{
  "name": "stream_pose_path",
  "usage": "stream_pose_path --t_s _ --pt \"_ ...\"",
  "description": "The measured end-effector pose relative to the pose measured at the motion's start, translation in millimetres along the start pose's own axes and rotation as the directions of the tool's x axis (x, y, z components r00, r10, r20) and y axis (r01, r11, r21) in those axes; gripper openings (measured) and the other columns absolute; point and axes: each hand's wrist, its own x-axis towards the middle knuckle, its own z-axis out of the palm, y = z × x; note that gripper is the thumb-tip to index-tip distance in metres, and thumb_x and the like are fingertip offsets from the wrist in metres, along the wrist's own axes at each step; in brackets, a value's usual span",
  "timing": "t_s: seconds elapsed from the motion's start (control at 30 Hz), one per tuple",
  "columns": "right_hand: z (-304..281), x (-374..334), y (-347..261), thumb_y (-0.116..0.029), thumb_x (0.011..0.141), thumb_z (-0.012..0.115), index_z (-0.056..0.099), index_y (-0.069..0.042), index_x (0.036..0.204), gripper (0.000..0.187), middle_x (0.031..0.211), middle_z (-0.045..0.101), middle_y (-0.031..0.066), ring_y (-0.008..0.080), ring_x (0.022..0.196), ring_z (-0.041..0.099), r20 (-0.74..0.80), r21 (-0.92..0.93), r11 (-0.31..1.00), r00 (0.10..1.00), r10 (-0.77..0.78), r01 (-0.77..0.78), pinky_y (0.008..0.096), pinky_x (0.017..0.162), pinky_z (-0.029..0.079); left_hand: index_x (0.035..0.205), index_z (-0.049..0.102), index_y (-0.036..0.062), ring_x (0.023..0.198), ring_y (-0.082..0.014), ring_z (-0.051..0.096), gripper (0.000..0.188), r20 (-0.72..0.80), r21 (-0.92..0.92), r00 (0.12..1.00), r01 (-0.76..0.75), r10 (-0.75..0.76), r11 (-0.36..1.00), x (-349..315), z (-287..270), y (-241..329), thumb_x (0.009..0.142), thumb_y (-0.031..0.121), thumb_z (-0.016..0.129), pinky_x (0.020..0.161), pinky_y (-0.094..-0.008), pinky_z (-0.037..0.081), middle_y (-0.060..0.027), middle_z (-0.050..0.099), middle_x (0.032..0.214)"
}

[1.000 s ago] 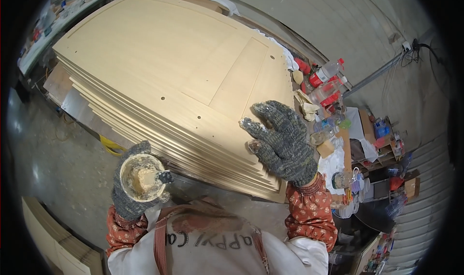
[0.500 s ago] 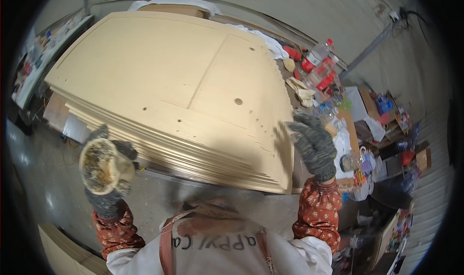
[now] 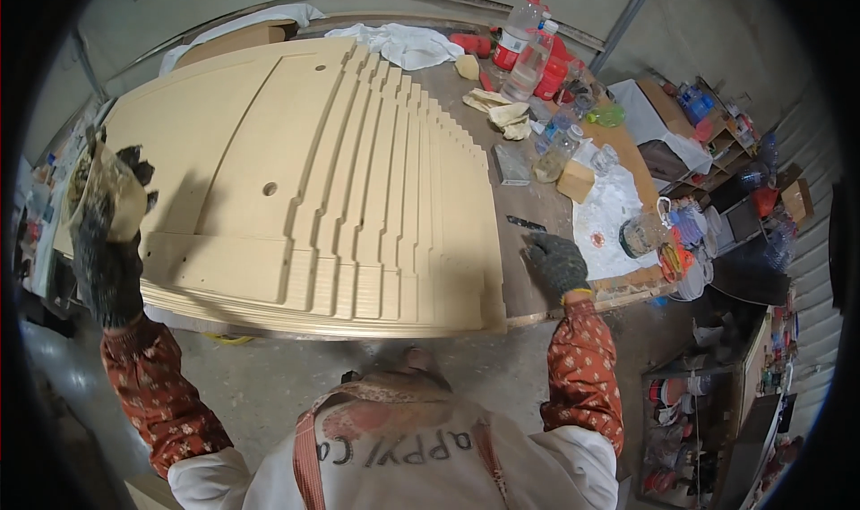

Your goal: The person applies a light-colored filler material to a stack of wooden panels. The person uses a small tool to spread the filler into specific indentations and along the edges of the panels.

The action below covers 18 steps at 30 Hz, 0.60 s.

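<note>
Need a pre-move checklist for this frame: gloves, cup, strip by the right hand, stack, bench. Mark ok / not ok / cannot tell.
1. Both hands covered: ok; left hand and right hand wear dark grey knitted gloves.
2. Cream round cup held: ok, in the left hand.
3. Cup contents sufficient: cannot tell; its mouth is turned mostly away.
4. Right hand on the thin black flat strip: cannot tell; it lies by the fingertips, contact unclear.
5. Stack of pale yellow flat panels squared: not ok; right-hand edges are stepped.
6. Brown bench top uncluttered: not ok; clear red-capped plastic bottles stand there.
</note>
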Motion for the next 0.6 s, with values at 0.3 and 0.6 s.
stream_pose_path --t_s 0.3,0.6 --pt "70 16 45 -0.025 0.086 0.046 0.061 -0.011 0.101 0.025 0.101 0.061 0.0156 0.0348 0.095 0.058 -0.012 -0.049 0.998 0.999 -0.034 0.034 0.0445 0.081 0.047 0.125 0.047 0.0004 0.116 -0.0267 0.050 0.041 0.174 -0.275 0.954 0.287 -0.246 0.918 28 20 33 0.086 0.001 0.056 0.098 -0.0381 0.041 -0.0152 0.053 0.123" --pt "-20 -87 2 -0.017 0.066 0.066 0.052 -0.003 0.118 0.056 0.118 0.052 0.0190 0.0398 0.113 0.047 0.129 0.095 0.894 0.885 -0.447 0.438 0.0496 0.099 0.037 0.134 0.037 0.0032 0.125 -0.0271 0.041 0.049 0.309 -0.435 0.934 0.309 -0.182 0.845 6 11 -12 0.088 0.005 0.053 0.106 -0.0382 0.033 -0.0130 0.040 0.137"
